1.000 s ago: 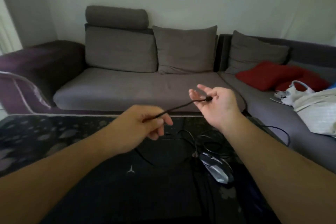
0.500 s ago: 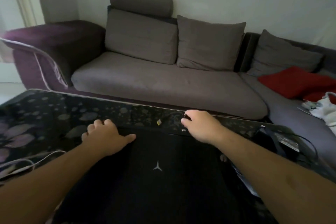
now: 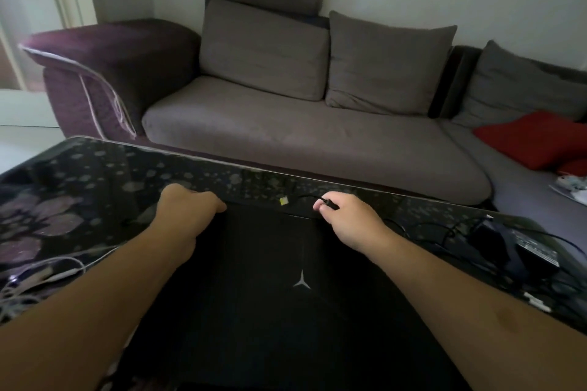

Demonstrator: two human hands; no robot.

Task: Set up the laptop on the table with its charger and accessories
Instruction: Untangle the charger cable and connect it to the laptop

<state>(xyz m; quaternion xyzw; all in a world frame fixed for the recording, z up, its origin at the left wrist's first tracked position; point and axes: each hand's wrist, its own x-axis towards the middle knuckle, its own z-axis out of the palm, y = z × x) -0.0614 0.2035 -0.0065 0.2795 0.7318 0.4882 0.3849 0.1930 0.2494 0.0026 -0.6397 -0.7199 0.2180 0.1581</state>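
Now both hands reach to the far edge of the closed black laptop (image 3: pixel 286 279), which lies flat on the dark flowered bench (image 3: pixel 79 187) with its star-shaped mark facing up. At the laptop's far left corner the left hand (image 3: pixel 187 213) has its fingers curled over the edge, a grip on the laptop itself. Toward the far right part of that edge, the right hand (image 3: pixel 349 219) pinches a black plug (image 3: pixel 328 202) between thumb and fingers, a narrow grip, with the plug's thin cable (image 3: pixel 301 197) running left from it over the bench. To the right of the laptop a black charger brick (image 3: pixel 533 251) sits on the bench among loops of dark cable. White cords (image 3: pixel 47 273) lie on the bench's left side. Beyond the bench stands a grey sofa (image 3: pixel 301 136) with a red cushion (image 3: pixel 533 140).
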